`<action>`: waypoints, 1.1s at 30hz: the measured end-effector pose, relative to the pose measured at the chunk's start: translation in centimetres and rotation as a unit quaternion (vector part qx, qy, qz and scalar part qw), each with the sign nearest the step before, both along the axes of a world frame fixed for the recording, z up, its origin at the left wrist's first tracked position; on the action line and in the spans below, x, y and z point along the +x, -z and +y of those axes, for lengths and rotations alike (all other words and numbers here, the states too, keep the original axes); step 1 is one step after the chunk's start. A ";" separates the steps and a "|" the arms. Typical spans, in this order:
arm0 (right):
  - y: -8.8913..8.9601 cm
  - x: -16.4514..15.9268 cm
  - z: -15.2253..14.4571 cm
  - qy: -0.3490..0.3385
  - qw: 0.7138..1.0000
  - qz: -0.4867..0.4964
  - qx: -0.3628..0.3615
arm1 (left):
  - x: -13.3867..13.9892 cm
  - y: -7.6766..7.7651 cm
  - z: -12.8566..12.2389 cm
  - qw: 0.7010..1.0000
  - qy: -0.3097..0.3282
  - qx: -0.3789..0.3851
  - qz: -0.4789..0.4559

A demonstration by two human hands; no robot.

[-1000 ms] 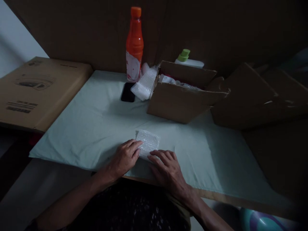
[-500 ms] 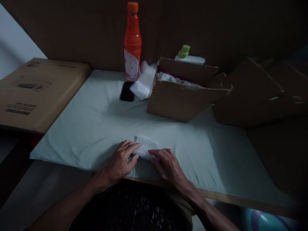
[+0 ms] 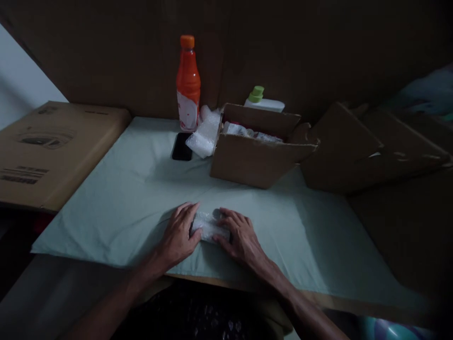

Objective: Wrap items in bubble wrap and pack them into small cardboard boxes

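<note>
Near the front edge of the cloth-covered table lies a small bundle of clear bubble wrap (image 3: 208, 225), seemingly folded around something I cannot make out. My left hand (image 3: 180, 233) grips its left end, thumb at the near side and fingers at the far side. At the opposite end, my right hand (image 3: 239, 235) holds it with bent fingers over the far edge and the thumb at the near edge. The right fingers cover part of the wrap.
Behind stand an orange-red bottle (image 3: 188, 85), a black phone (image 3: 181, 147), loose bubble wrap (image 3: 204, 137) and an open cardboard box (image 3: 251, 163) with packets inside. A green-capped white bottle (image 3: 269, 104) is behind the box. A flat carton (image 3: 60, 151) lies left; larger cardboard (image 3: 339, 151) rises right.
The bubble wrap now looks narrower and more tightly folded. My fingers have moved from lying on top of it to holding both ends. The view has tilted up slightly.
</note>
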State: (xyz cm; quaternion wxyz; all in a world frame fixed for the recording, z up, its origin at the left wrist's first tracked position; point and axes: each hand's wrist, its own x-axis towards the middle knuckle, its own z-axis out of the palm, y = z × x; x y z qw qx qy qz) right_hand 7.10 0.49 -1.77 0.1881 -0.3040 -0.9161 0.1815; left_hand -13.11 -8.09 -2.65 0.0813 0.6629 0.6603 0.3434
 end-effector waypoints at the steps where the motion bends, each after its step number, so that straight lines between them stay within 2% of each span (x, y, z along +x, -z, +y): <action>1: 0.1 0.0 -0.2 -0.012 1.000 0.021 -0.017 | -0.1 0.1 -0.1 1.000 0.008 -0.005 -0.018; 5: 0.7 0.4 -0.8 -0.029 0.994 0.079 -0.072 | -0.3 -0.2 -0.2 0.995 0.040 -0.044 -0.077; 8: 0.7 0.8 -0.5 -0.028 0.990 0.107 -0.083 | 0.1 -1.0 -0.1 0.991 0.059 -0.053 -0.107; 11: -0.2 1.4 0.0 -0.038 0.989 0.111 -0.087 | 0.8 -1.9 -0.1 0.987 0.087 -0.035 -0.127; 16: -2.3 2.3 0.7 -0.050 0.982 0.048 -0.175 | 1.3 -2.9 -0.1 0.987 0.117 0.005 -0.110; 18: -3.0 2.7 1.0 -0.037 0.981 0.039 -0.186 | 1.0 -3.7 0.7 0.988 0.127 0.014 -0.083; 20: -3.4 3.3 1.6 -0.016 0.983 0.047 -0.176 | 0.7 -5.2 2.4 0.990 0.127 0.047 -0.037; 22: -3.8 4.1 2.3 0.003 0.985 0.061 -0.160 | 0.6 -7.4 5.1 0.987 0.112 0.110 0.029; 25: -4.5 5.4 3.3 0.025 0.988 0.083 -0.126 | 0.8 -11.0 10.5 0.968 0.090 0.196 0.125; 27: -5.2 6.4 3.8 0.043 0.990 0.098 -0.090 | 0.9 -12.8 14.2 0.963 0.076 0.205 0.160; 30: -7.0 8.0 4.6 0.056 0.991 0.115 -0.039 | 0.6 -13.8 18.2 0.969 0.082 0.165 0.163; 33: -10.2 10.0 5.5 0.068 0.989 0.126 0.023 | 0.1 -13.5 18.7 0.969 0.127 0.160 0.137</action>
